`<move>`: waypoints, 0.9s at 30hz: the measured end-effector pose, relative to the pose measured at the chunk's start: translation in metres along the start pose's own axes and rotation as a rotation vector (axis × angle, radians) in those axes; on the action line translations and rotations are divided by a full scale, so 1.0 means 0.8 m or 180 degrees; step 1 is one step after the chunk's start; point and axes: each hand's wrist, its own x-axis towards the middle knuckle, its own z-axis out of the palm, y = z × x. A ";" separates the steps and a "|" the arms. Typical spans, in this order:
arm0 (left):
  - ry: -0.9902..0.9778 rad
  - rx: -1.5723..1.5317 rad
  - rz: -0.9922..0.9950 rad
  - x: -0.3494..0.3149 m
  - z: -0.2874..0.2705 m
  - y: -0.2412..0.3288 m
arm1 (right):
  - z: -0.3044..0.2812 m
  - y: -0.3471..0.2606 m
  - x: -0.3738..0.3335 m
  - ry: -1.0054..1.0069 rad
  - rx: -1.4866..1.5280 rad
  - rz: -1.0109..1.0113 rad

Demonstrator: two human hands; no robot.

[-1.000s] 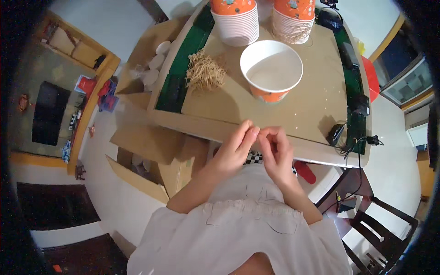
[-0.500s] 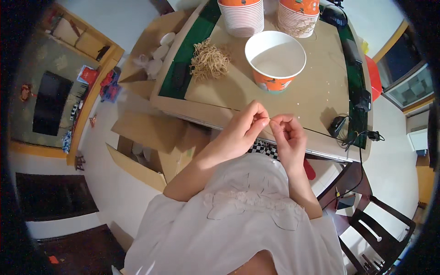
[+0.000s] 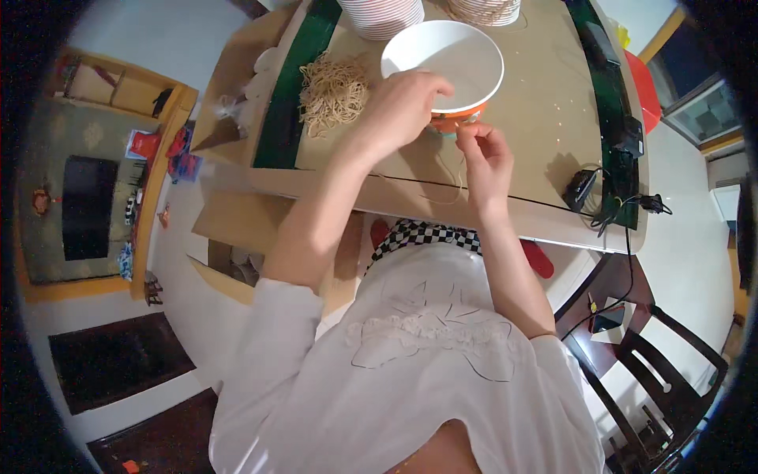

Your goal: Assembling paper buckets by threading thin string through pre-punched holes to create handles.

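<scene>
A large white-lined paper tub [image 3: 454, 49] with an orange outside stands upright near the table's front. My left hand [image 3: 407, 107] is over its near-left rim, fingers curled down; what they hold, if anything, is hidden. Beside the tub's near side, my right hand [image 3: 488, 154] pinches a thin tan string [image 3: 461, 180] between thumb and fingertips. The string hangs below that hand and loops left along the table edge. To the left of the tub lies a tangled heap of tan strings [image 3: 333, 91].
Stacks of nested paper tubs [image 3: 384, 16] stand at the back. Black adapters [image 3: 581, 189] and cables lie along the right side of the cardboard-covered table [image 3: 537, 118]. Open cardboard boxes [image 3: 237, 221] sit on the floor at left, a dark chair [image 3: 663, 379] at lower right.
My hands were pinched together in front of the tub; they have separated and moved forward to it. The left is now over the rim, the right at its near side. The view has shifted.
</scene>
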 end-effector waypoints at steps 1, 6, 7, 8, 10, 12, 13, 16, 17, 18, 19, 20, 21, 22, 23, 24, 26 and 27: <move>-0.0597 0.0073 -0.0264 0.009 0.001 -0.004 | 0.002 0.005 0.004 0.0076 -0.0158 -0.0135; -0.1569 0.0155 -0.0576 0.027 0.004 -0.003 | 0.015 -0.001 0.010 0.0335 -0.0099 -0.0257; -0.1460 -0.0071 -0.0630 0.026 0.006 -0.004 | 0.015 -0.003 0.011 0.0362 -0.0126 -0.0262; -0.1347 -0.0298 -0.0681 0.024 0.007 -0.005 | 0.017 -0.005 0.011 0.0387 -0.0155 -0.0270; -0.1343 -0.0333 -0.0684 0.026 0.009 -0.005 | 0.016 -0.005 0.013 0.0418 -0.0151 -0.0378; -0.1362 -0.0445 -0.0717 0.024 0.005 0.000 | 0.015 -0.006 0.012 0.0347 -0.0018 -0.0404; -0.1335 -0.0437 -0.0687 0.024 0.007 0.000 | 0.014 -0.005 0.014 0.0341 -0.0016 -0.0444; -0.1406 -0.0564 -0.0699 0.026 0.009 -0.003 | 0.013 -0.003 0.018 0.0415 -0.0196 -0.0396; -0.1396 -0.0563 -0.0679 0.028 0.007 -0.001 | 0.014 -0.004 0.018 0.0434 -0.0117 -0.0234; -0.1434 -0.0534 -0.0722 0.027 0.004 0.002 | 0.016 -0.006 0.016 0.0442 -0.0033 -0.0067; -0.1475 -0.0505 -0.0767 0.028 0.002 0.004 | 0.017 -0.008 0.016 0.0437 -0.0030 -0.0081; -0.1467 -0.0499 -0.0758 0.029 0.002 0.004 | 0.018 -0.010 0.017 0.0410 -0.0070 -0.0217; -0.1512 -0.0607 -0.0834 0.029 0.003 0.002 | 0.018 -0.011 0.017 0.0376 -0.0113 -0.0350; -0.1559 -0.0716 -0.0910 0.030 0.004 0.001 | 0.019 -0.013 0.016 0.0368 -0.0109 -0.0357; -0.1552 -0.0710 -0.0909 0.030 0.003 -0.001 | 0.020 -0.015 0.016 0.0319 -0.0106 -0.0306; -0.1471 -0.0602 -0.0660 0.030 0.003 -0.002 | 0.019 -0.017 0.016 0.0285 -0.0108 -0.0252; -0.1394 -0.0496 -0.0407 0.033 0.004 -0.002 | 0.018 -0.018 0.019 0.0269 -0.0129 -0.0267; -0.1517 -0.0307 -0.0309 0.035 0.004 -0.001 | 0.018 -0.018 0.020 0.0248 -0.0149 -0.0274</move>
